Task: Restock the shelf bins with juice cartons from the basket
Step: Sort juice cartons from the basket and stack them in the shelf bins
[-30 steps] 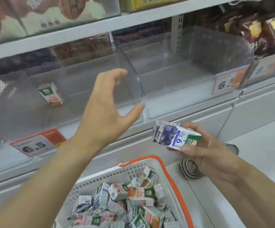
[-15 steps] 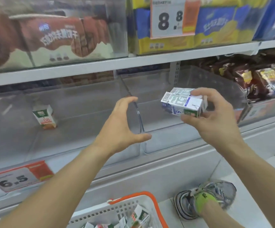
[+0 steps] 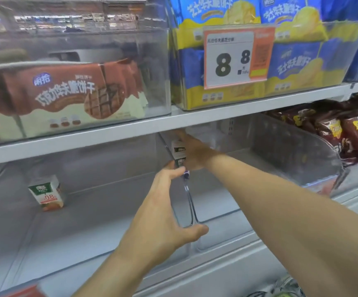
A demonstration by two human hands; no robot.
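Note:
My right hand (image 3: 195, 154) reaches deep into the right clear bin (image 3: 298, 159) and grips a small blueberry juice carton (image 3: 179, 154) upright near the bin's back left corner, by the divider wall. My left hand (image 3: 165, 213) hovers in front of the divider between the two bins, fingers spread and holding nothing. One orange juice carton (image 3: 46, 192) stands alone in the left clear bin (image 3: 101, 213). The basket is out of view.
The shelf board (image 3: 195, 120) above hangs low over the bins. Chocolate wafer packs (image 3: 66, 93) and yellow-blue packs (image 3: 291, 67) with an 8.8 price tag (image 3: 236, 57) fill the upper bins. Dark snack bags (image 3: 340, 131) sit at the right.
My right hand carried the blueberry carton from in front of the shelf into the back of the right bin. The view tilted up, so the basket dropped out of sight. My left hand stayed near the divider.

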